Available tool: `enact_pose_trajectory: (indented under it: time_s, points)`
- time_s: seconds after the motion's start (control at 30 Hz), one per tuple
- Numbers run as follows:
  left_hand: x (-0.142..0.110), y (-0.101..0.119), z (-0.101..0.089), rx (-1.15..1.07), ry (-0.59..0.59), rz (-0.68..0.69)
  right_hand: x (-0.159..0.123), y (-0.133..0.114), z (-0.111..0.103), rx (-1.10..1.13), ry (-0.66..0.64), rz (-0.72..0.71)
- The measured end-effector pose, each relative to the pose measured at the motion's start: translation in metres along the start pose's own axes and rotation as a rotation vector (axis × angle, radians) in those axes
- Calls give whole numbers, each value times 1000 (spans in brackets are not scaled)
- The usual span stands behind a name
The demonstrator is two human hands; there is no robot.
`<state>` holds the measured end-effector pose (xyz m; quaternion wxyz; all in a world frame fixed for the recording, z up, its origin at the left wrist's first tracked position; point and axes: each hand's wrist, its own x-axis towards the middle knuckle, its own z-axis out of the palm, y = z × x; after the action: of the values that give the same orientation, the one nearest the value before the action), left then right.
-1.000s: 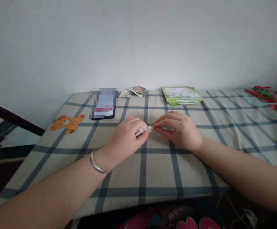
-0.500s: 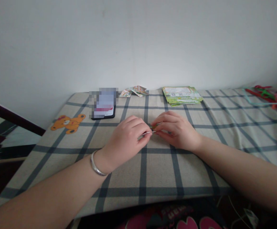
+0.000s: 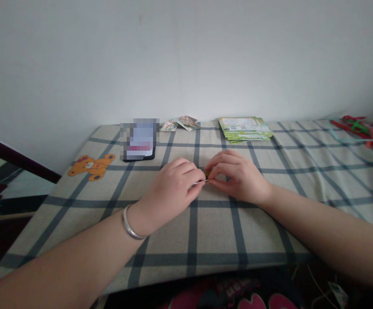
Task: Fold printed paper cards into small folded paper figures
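My left hand, with a silver bangle at its wrist, pinches a thin piece of folded paper from the left. On the other side my right hand grips the same paper between thumb and fingertips. Only its thin white edge shows, with a bit of yellowish green behind the fingertips; the fingers hide the rest. Both hands meet just above the checked tablecloth.
Behind the hands lie small folded paper pieces and a stack of green printed sheets. A phone and a bear cutout lie at left, coloured ribbons at far right. A wall rises behind the table.
The fingers of my left hand have shifted slightly along the paper, and its visible edge sits a little lower. Both hands otherwise keep their place.
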<state>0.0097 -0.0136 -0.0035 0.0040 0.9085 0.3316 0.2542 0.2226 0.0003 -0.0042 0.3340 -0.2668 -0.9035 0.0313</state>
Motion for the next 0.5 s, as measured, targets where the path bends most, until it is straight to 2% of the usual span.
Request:
enact_pose_trajectory:
  time_s: [0.1,0.33,0.5]
  points:
    - [1,-2,0,-10,13,-14,1,0,1,13,36,16]
    - [1,-4,2,-49,32,-5,4,-4,3,73,23,59]
    - [1,-2,2,-70,47,17,4,-2,5,101,35,27]
